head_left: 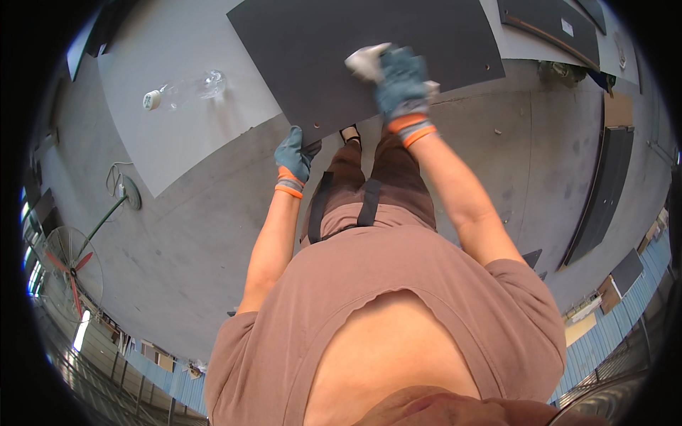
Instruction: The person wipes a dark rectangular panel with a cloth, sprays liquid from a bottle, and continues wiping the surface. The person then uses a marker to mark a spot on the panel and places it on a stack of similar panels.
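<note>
A dark grey panel (320, 57) with small holes near its front corners lies on a light-topped table (170, 142), its near edge overhanging towards me. At the panel's near left corner, my left hand (293, 157), in a grey-blue glove with an orange cuff, grips the edge. Over the panel's right half, my right hand (402, 84), gloved alike, is closed around a bunched white cloth (366, 64). Motion blurs that hand and the cloth; part of the cloth sticks out on either side of the glove. Whether the cloth touches the panel's surface is hard to tell.
A transparent plastic bottle (188, 91) with a white cap lies on the table left of the panel. More dark boards (554, 28) rest at the far right, with a stack of long boards (602, 192) on the right. A fan (73, 271) stands on the left.
</note>
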### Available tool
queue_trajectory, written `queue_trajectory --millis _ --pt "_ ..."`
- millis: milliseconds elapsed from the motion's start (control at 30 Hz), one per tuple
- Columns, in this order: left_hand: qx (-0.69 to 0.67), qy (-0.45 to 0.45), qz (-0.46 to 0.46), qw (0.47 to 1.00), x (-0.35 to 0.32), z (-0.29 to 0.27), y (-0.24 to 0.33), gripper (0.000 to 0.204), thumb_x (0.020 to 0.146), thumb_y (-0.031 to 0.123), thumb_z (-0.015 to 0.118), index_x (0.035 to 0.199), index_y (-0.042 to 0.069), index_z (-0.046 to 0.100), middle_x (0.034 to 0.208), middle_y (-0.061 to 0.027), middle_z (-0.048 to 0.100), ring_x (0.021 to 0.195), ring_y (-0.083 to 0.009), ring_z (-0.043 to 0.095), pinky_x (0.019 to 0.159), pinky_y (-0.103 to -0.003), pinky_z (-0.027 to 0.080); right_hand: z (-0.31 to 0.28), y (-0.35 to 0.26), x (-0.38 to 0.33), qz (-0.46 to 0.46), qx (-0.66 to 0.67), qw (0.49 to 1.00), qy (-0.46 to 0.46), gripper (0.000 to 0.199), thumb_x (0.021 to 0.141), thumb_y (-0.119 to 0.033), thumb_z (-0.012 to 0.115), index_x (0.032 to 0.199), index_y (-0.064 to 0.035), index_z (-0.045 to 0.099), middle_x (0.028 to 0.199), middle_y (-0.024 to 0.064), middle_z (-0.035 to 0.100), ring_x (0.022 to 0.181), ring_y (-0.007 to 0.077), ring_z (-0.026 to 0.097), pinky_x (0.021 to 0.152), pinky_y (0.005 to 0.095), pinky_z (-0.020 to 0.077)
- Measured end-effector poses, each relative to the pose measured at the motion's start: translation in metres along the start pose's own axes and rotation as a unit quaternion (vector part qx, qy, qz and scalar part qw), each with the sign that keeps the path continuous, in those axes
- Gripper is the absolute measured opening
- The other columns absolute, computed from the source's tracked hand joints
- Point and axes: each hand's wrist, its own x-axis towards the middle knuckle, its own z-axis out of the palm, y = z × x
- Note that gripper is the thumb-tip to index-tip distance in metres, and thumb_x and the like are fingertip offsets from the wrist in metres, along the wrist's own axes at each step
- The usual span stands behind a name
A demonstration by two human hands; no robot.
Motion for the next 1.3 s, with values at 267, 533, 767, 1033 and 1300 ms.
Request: queue_trajectory --millis 267,533,767,1033,1300 --pt "-0.021 0.01 0.021 1.0 0.003 -0.006 -0.011 0.033 0.106 0.031 0.066 0.125 0.004 0.07 0.112 -0.0111 0.075 0.092 -0.0288 0.075 0.083 -0.045 0.064 0.022 -0.058 -0.002 -0.155 0.109 0.982 -0.025 0.044 0.088 -0.022 0.065 0.132 -0.0173 0.07 0.145 0.0054 0.061 0.139 0.0279 0.052 0.122 0.0516 0.0332" --pt "-0.032 0.042 0.024 0.998 -0.001 -0.004 -0.012 0.035 0.104 0.028 0.07 0.122 -0.001 0.071 0.108 -0.0134 0.075 0.089 -0.0295 0.075 0.081 -0.044 0.065 0.011 -0.064 -0.051 -0.174 0.16 0.968 0.084 0.021 0.088 -0.015 0.069 0.108 -0.0139 0.076 0.131 0.0046 0.065 0.123 0.0294 0.061 0.098 0.0441 0.0554" --pt "-0.041 0.043 0.029 0.998 0.003 0.005 -0.013 0.033 0.103 0.026 0.07 0.122 -0.001 0.071 0.107 -0.0124 0.075 0.084 -0.0281 0.074 0.076 -0.043 0.065 0.035 -0.06 0.02 -0.056 0.224 0.971 0.061 0.02 0.085 -0.014 0.069 0.105 -0.0152 0.073 0.118 0.0016 0.068 0.102 0.0271 0.067 0.075 0.0437 0.0598" --pt "-0.048 0.057 0.035 0.997 0.002 0.006 -0.017 0.032 0.102 0.025 0.072 0.12 -0.001 0.072 0.104 -0.0115 0.075 0.081 -0.0263 0.074 0.073 -0.042 0.065 0.015 -0.054 -0.031 -0.1 0.173 0.98 0.013 0.02 0.097 -0.025 0.065 0.114 -0.0209 0.073 0.129 0.0019 0.065 0.111 0.0297 0.067 0.086 0.0487 0.0582" --pt "-0.051 0.063 0.041 0.996 0.002 0.009 -0.013 0.032 0.102 0.026 0.071 0.119 -0.001 0.072 0.104 -0.0119 0.075 0.081 -0.0264 0.074 0.073 -0.042 0.064 0.01 -0.043 -0.048 -0.098 0.146 0.984 0.025 0.019 0.091 -0.019 0.068 0.109 -0.0183 0.074 0.126 -0.0007 0.065 0.111 0.0282 0.066 0.086 0.045 0.0584"
